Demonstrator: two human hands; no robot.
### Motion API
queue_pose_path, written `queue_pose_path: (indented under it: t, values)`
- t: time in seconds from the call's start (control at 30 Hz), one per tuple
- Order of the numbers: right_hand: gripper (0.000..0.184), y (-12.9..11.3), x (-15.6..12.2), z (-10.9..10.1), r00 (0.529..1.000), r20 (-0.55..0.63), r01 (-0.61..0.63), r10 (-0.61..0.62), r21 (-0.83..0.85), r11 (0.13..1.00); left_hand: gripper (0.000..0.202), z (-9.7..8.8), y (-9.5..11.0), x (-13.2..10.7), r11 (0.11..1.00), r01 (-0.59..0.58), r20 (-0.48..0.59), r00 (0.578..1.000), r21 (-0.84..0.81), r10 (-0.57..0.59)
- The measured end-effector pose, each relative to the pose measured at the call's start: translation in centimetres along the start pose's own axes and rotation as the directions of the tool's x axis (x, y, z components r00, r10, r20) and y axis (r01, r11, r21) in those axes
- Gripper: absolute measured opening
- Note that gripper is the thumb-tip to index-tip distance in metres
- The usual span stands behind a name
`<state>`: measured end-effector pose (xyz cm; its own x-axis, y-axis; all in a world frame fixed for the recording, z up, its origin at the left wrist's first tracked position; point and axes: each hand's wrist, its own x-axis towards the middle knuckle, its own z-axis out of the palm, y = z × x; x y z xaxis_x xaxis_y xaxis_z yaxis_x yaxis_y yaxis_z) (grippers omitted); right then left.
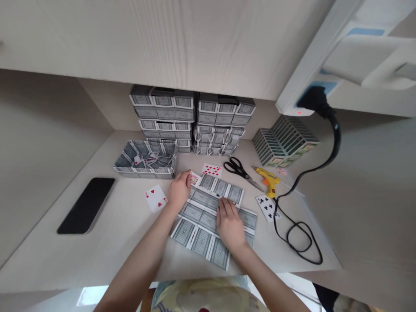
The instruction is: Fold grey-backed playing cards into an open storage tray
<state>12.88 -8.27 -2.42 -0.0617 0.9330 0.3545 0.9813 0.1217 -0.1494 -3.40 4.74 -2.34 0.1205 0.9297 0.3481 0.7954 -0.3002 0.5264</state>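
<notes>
A cross-shaped sheet of joined playing cards (198,212) lies backs up in front of me, with white seams between the cards. My left hand (180,191) is closed at its upper left edge, where a face card (194,178) shows beside the fingertips. How firmly the fingers grip there is partly hidden. My right hand (230,223) rests on the sheet's right part, fingers stretched out and close together. A two of hearts (156,198) lies left of my left hand. Just beyond the sheet is a ten of diamonds (212,170).
Black-handled scissors (238,168), a yellow glue gun (268,181) and a clubs card (267,207) lie right, near a looping black cable (297,223). Stacked card boxes (165,108) stand behind. Left are an open card box (146,171) holding pieces and a phone (86,206). A shelf overhangs.
</notes>
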Motion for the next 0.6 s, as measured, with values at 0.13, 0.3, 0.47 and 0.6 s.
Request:
queue_pose_path:
  t: [0.13, 0.3, 0.47, 0.6]
  values:
    - [0.037, 0.2, 0.1, 0.0, 1.000, 0.002, 0.005, -0.005, 0.042, 0.999, 0.028, 0.0, 0.0, 0.0, 1.000, -0.011, -0.009, 1.000, -0.012, 0.011]
    - [0.032, 0.7, 0.5, -0.2, 0.999, -0.027, -0.030, 0.034, 0.114, 0.993, 0.028, 0.1, -0.1, 0.0, 1.000, -0.006, 0.001, 1.000, -0.026, 0.006]
    - [0.036, 0.7, 1.1, -0.5, 0.999, 0.000, -0.050, 0.050, 0.072, 0.996, 0.028, 0.0, -0.1, 0.0, 0.999, 0.000, 0.000, 1.000, -0.033, 0.000]
    - [0.036, 0.5, 1.3, -0.6, 0.997, 0.030, -0.071, 0.070, 0.053, 0.996, 0.028, -0.1, 0.0, 0.0, 0.999, 0.009, -0.001, 1.000, -0.046, -0.009]
